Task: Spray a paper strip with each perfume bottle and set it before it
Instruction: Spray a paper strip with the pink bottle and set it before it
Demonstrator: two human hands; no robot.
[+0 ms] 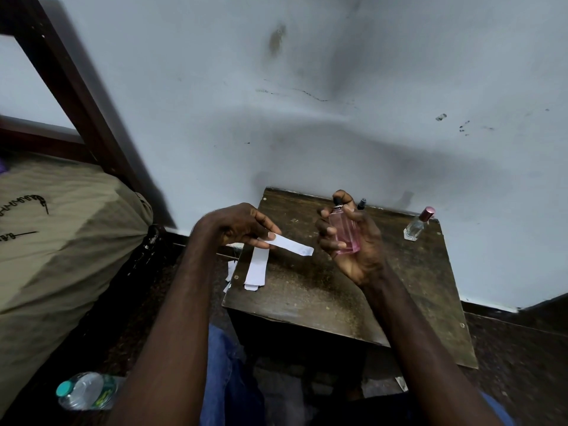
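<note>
My right hand (353,241) holds a pink perfume bottle (345,232) upright above the small wooden table (338,290), with the index finger resting on its black sprayer top. My left hand (236,226) pinches a white paper strip (292,245) by one end; its free end points toward the bottle, a short gap away. A small stack of spare white strips (256,269) lies on the table's left edge. A clear bottle with a pink cap (418,224) stands at the table's back right. Behind my right hand, only the dark top of another bottle (361,204) shows.
The table stands against a pale wall. A bed with an olive cover (61,229) and dark wooden frame is on the left. A plastic water bottle (86,390) lies on the floor at lower left. A few paper scraps (230,272) lie beside the table's left edge.
</note>
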